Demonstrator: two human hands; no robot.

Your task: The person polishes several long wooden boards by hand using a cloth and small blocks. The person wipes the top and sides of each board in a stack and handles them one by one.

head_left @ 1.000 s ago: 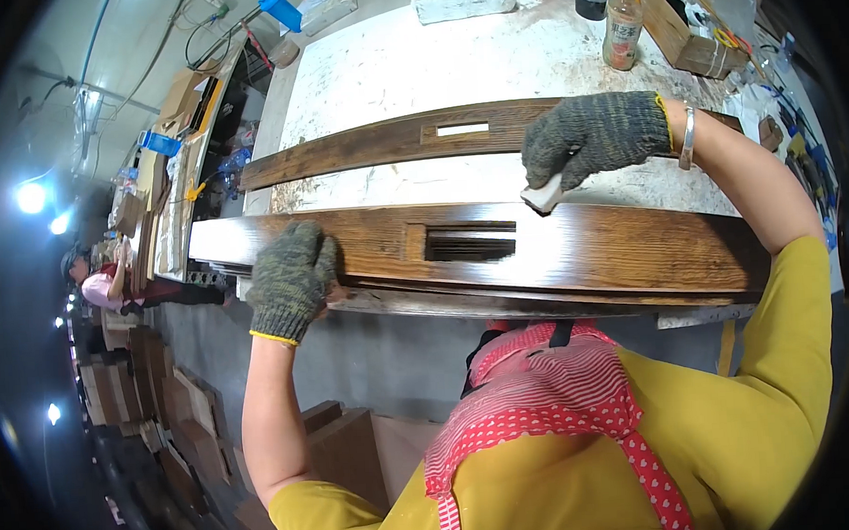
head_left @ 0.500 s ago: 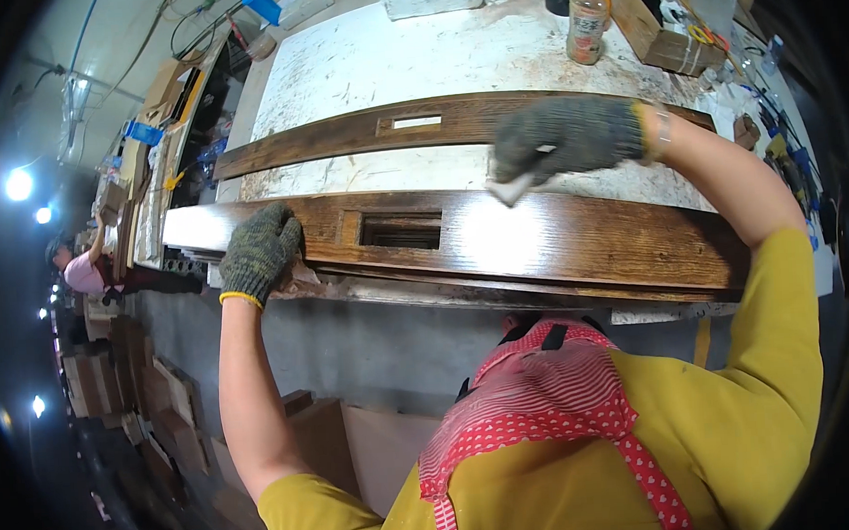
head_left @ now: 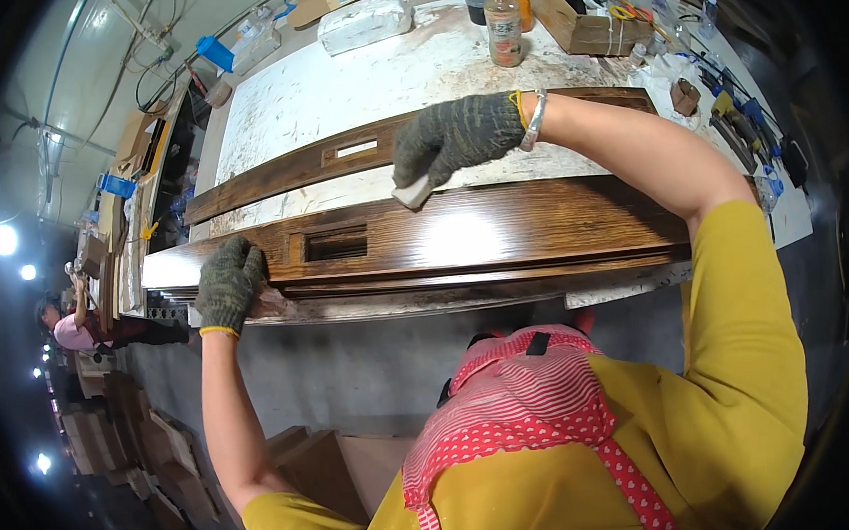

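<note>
A long, glossy dark-brown wooden board with a rectangular slot lies along the near side of the table, on top of other boards. My left hand, in a dark knitted glove with a yellow cuff, grips its near edge left of the slot. In my right hand, gloved the same way, is a small whitish block, held between fingers and thumb at the board's far edge. Whether the block touches the wood I cannot tell. Behind lies a second slotted board, partly hidden by my right hand and forearm.
The white, stained tabletop bears a wrapped white block, a bottle and a wooden box at the back. Tools lie at the right. Far left, another person stands by stacked boards.
My right hand has moved left along the board with the whitish block, closer to the slot. My left hand keeps its place on the board. The whole view has shifted a little.
</note>
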